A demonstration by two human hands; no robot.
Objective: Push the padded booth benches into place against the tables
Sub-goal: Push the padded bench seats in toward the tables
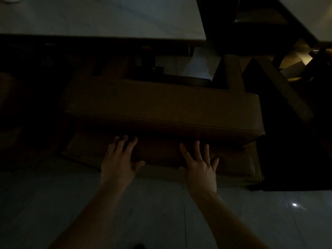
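Padded booth bench (161, 108): brown, dim light, on tiled floor (269, 221), near the table (107, 17) with a gap apparently remaining. Left hand (116, 162) and right hand (201, 168): fingers spread flat on its rear face, gripping nothing. Push likely unfinished.

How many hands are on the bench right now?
2. The left hand lies flat, fingers spread, on the near padded face of the bench, left of middle; the right hand lies flat beside it, toward the right. The room is dim.
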